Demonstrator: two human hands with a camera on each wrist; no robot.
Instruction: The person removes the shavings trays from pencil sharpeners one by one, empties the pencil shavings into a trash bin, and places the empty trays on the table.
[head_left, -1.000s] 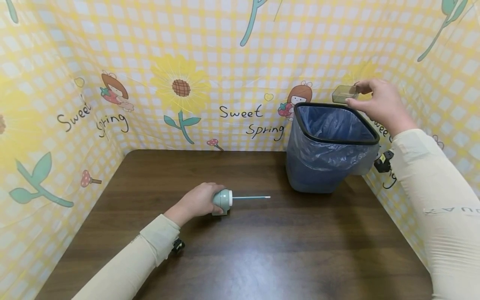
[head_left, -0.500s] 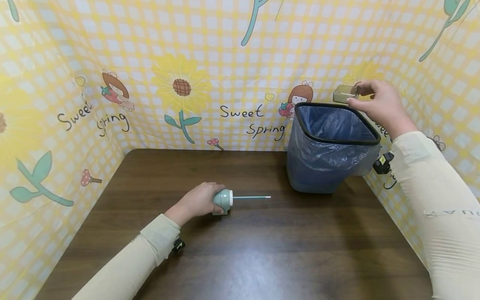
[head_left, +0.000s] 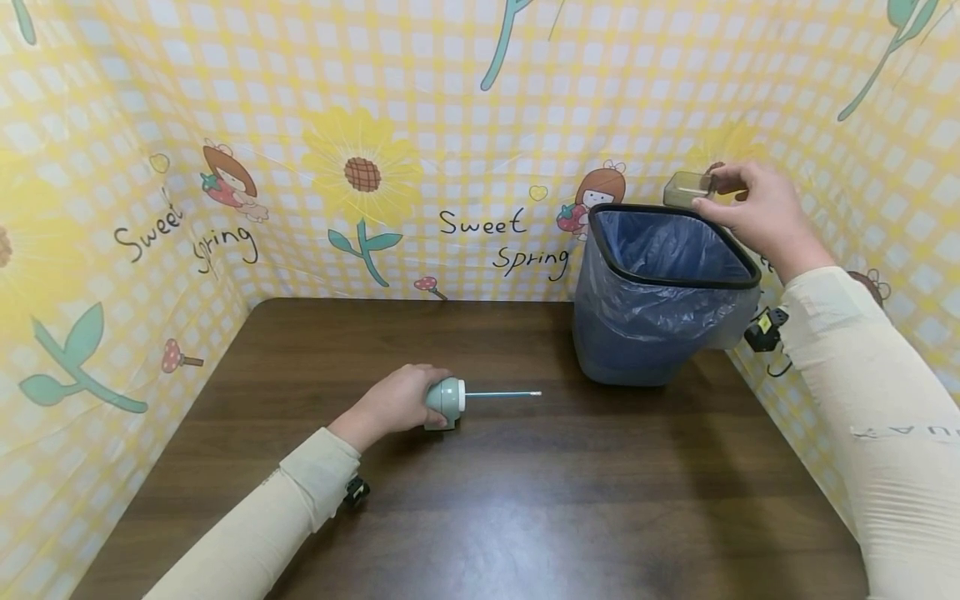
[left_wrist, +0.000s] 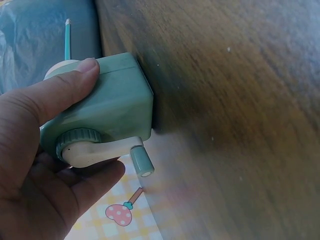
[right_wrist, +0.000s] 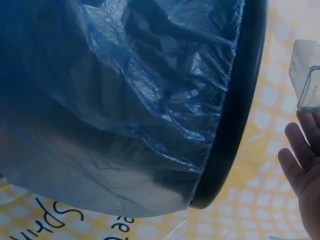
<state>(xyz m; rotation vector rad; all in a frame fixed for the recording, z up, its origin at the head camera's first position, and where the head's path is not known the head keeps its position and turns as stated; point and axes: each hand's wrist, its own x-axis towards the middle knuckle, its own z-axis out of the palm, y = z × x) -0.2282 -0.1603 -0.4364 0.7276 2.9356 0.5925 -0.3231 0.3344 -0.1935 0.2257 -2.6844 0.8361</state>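
My left hand [head_left: 396,403] grips a green hand-crank pencil sharpener [left_wrist: 117,97] that lies tipped over at the tabletop. Its pale crank arm [left_wrist: 102,151], with a green knob, shows in the left wrist view. From the sharpener's white front end sticks a blue pencil [head_left: 501,394], pointing right. Up at the right, my right hand [head_left: 763,210] pinches a small see-through shavings drawer [head_left: 682,191] between thumb and fingers. It hangs above the far rim of a trash bin [head_left: 626,337]; in the right wrist view the drawer [right_wrist: 304,80] appears beyond the fingertips.
The bin has a black rim [head_left: 678,282] and a blue plastic liner [head_left: 637,242] folded over its outside. It stands at the back right of the brown wooden table [head_left: 480,500]. Yellow checked cloth [head_left: 480,150] walls the back and both sides.
My right hand and forearm have turned very slightly, with the drawer staying over the bin's far rim. The left hand, sharpener and pencil have kept their place.
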